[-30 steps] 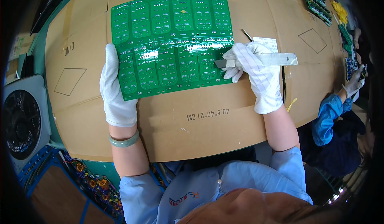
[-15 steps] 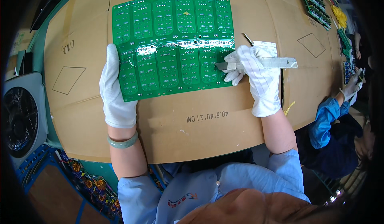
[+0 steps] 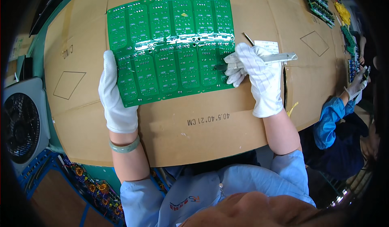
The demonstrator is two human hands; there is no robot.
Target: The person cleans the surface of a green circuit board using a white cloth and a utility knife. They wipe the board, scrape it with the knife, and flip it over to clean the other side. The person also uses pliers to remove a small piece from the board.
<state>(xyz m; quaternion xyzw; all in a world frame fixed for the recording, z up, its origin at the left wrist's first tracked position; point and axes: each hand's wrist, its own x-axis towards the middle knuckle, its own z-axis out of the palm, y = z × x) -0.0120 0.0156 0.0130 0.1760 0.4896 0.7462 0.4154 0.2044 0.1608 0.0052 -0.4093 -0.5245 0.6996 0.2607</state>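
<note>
A green circuit board panel, dotted with solder joints and divided into several outlined sections, is held over the cardboard with its left side slightly lower. My gloved left hand grips the panel's left edge, its thumb along that edge and the other fingers hidden beneath. In my gloved right hand is a silver utility knife, its handle slanting out to the right. The blade end reaches over the right part of the panel, close to its surface; whether it touches I cannot tell.
Flattened cardboard covers the table. A thin dark rod and a white paper label lie beyond my right hand. A fan stands at left. Populated boards sit at far right, near a co-worker's gloved hand.
The panel has shifted slightly left and turned a little counterclockwise, its lower left corner dropping. My right hand and the knife have moved slightly left and away from me.
</note>
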